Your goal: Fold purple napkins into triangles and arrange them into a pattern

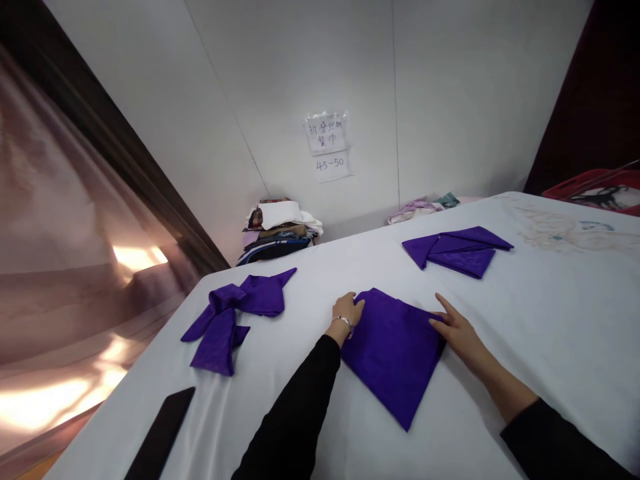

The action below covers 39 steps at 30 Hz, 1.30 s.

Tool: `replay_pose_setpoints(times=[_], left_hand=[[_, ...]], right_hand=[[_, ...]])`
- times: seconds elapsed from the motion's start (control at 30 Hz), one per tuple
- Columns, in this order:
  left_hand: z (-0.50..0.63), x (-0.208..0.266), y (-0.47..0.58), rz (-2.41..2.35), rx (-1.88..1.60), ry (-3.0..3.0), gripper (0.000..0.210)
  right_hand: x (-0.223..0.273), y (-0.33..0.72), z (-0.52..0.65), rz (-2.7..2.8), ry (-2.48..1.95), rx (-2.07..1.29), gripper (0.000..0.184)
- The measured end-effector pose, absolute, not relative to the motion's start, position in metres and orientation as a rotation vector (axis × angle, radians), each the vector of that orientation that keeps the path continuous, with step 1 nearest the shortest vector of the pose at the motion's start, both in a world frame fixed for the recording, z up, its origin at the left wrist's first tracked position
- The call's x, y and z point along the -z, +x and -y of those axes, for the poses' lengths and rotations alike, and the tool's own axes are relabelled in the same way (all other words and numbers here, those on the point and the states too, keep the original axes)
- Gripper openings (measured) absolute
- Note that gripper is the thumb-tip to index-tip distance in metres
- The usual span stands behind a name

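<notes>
A folded purple napkin (393,353) lies on the white-covered table in front of me, one corner pointing towards me. My left hand (349,311) is at its upper left edge, fingers curled and closed on the cloth. At the right corner, my right hand (457,335) pinches the napkin between thumb and fingers, with one finger sticking out. A knotted purple napkin (225,317) rests to the left, its pointed ends spread. Further back on the right is another folded purple napkin (457,250).
A black flat object (163,433) lies at the table's (280,400) near left. Stacked clothes (280,230) and more folded cloth (415,209) stand along the wall. A red basket (575,181) is at the far right. Paper signs (327,137) hang on the wall; a curtain (85,220) borders the left.
</notes>
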State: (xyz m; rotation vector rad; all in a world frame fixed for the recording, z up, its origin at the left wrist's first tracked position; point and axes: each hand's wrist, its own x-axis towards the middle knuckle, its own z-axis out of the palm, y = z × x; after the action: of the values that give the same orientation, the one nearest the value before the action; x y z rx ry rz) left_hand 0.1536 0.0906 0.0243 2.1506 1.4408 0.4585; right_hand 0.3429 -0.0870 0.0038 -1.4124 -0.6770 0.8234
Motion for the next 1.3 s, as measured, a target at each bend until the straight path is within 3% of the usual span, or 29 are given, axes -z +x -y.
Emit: replay_pose_setpoints(times=[0.37,0.7,1.07,1.3], left_hand=[[-0.113,-0.016,0.181,-1.278,-0.627,1.978,0.039],[-0.09,-0.013,0.135,-1.235,-0.697,2.12,0.036],[-0.014,0.0,0.098,-0.977,-0.353,2.571,0.048],[0.001,-0.013,0.104,-0.938,-0.604,2.455,0.039]], right_hand=[[0.014,0.351,0.089,0.963,-1.717,-0.602,0.068],[0.014,0.36,0.094,1.206,-2.05,-0.386,0.055],[0.018,0.366,0.092,1.299,-2.082,-0.294,0.052],[0.007,0.357,0.091,1.246,-1.8,-0.314,0.042]])
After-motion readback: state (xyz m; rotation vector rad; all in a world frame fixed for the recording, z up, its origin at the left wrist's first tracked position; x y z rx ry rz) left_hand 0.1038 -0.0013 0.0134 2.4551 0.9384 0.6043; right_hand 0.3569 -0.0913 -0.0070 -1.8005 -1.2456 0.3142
